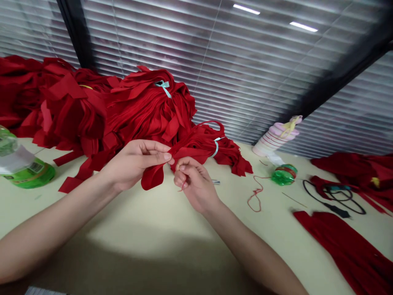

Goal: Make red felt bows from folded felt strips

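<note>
Left hand [130,164]: pinches red fabric strip [152,178] between thumb and fingers, just in front of big tied bundle [144,108] | Right hand [198,182]: fingers curled closed upon red thread [181,189], its end hanging below, also before this bundle | Green bottle [32,176]: left of the bundle | Green plastic piece [281,177]: right of the bundle, well apart

the left edge crops the green bottle [33,178], the right edge a long red cloth [346,250]. the right hand [198,182] partly hides a red thread [181,188] and a metal piece [216,181] too small to name; the left hand [130,162] covers part of the red strip [152,178].
</note>
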`<state>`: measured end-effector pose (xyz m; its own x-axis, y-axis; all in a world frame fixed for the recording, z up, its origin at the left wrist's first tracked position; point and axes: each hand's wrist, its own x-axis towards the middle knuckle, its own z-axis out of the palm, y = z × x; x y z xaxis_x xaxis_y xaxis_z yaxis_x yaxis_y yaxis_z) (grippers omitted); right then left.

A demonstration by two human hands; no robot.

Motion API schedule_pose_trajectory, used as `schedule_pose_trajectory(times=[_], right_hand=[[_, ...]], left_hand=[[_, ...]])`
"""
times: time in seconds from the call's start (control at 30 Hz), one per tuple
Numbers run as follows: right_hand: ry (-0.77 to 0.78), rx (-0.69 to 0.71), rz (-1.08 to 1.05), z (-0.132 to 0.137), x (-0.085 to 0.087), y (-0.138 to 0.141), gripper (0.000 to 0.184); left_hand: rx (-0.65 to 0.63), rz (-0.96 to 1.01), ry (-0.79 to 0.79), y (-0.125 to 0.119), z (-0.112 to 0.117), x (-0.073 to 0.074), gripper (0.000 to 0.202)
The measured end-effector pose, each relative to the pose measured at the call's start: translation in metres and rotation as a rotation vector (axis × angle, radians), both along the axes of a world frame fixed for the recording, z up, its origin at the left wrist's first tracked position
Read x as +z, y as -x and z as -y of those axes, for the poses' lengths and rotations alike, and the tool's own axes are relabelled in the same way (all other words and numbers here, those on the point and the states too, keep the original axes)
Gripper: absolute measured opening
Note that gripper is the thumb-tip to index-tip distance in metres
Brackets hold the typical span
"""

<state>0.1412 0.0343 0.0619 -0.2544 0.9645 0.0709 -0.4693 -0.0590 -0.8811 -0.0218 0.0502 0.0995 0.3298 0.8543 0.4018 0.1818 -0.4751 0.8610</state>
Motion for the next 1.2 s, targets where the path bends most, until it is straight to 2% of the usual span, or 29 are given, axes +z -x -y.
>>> schedule_pose_trajectory(times=[0.07, 0.13, 0.23, 0.37, 0.47, 0.53, 0.63, 0.73, 0.8, 0.93, 1.0, 1.1, 1.2], right_hand=[[0.026, 0.023, -0.021, -0.003, 0.001, -0.002, 0.005], [0.053, 0.049, -0.037, -0.005, 0.004, -0.005, 0.007], [0.082, 0.077, -0.058, -0.007, 0.01, -0.011, 0.011], [0.19, 0.168, -0.08, -0.006, 0.02, -0.02, 0.009], [0.234, 0.275, -0.031, -0.004, 0.028, -0.025, 0.012], [0.205, 0.328, 0.042, -0.002, 0.033, -0.027, 0.019], [0.111, 0.334, 0.168, 0.001, 0.036, -0.028, 0.025], [0.091, 0.354, 0.189, 0.001, 0.034, -0.029, 0.025], [0.133, 0.39, 0.145, 0.0, 0.033, -0.03, 0.022], [0.33, 0.423, 0.028, 0.001, 0.033, -0.03, 0.013], [0.341, 0.412, 0.003, 0.003, 0.036, -0.031, 0.012], [0.224, 0.395, 0.016, 0.008, 0.042, -0.034, 0.011], [-0.016, 0.366, 0.153, 0.015, 0.046, -0.039, 0.01]], left_hand=[[-0.164, 0.177, 0.286, 0.001, 0.001, 0.002, 0.007], [-0.247, 0.267, 0.431, 0.001, 0.003, 0.005, 0.01], [-0.316, 0.267, 0.467, 0.0, 0.005, 0.007, 0.018], [-0.398, 0.166, 0.441, -0.001, 0.008, 0.009, 0.016], [-0.435, 0.084, 0.456, 0.001, 0.011, 0.011, 0.016], [-0.462, 0.059, 0.471, 0.002, 0.013, 0.013, 0.017], [-0.446, 0.058, 0.411, 0.003, 0.018, 0.014, 0.019], [-0.372, 0.02, 0.312, 0.002, 0.023, 0.014, 0.018], [-0.352, -0.008, 0.247, 0.0, 0.028, 0.013, 0.019], [-0.35, -0.082, 0.145, -0.002, 0.035, 0.009, 0.023], [-0.299, -0.157, 0.071, -0.003, 0.039, 0.009, 0.019], [-0.206, -0.27, -0.061, -0.005, 0.047, 0.011, 0.017], [-0.148, -0.367, -0.247, -0.009, 0.053, 0.009, 0.018]])
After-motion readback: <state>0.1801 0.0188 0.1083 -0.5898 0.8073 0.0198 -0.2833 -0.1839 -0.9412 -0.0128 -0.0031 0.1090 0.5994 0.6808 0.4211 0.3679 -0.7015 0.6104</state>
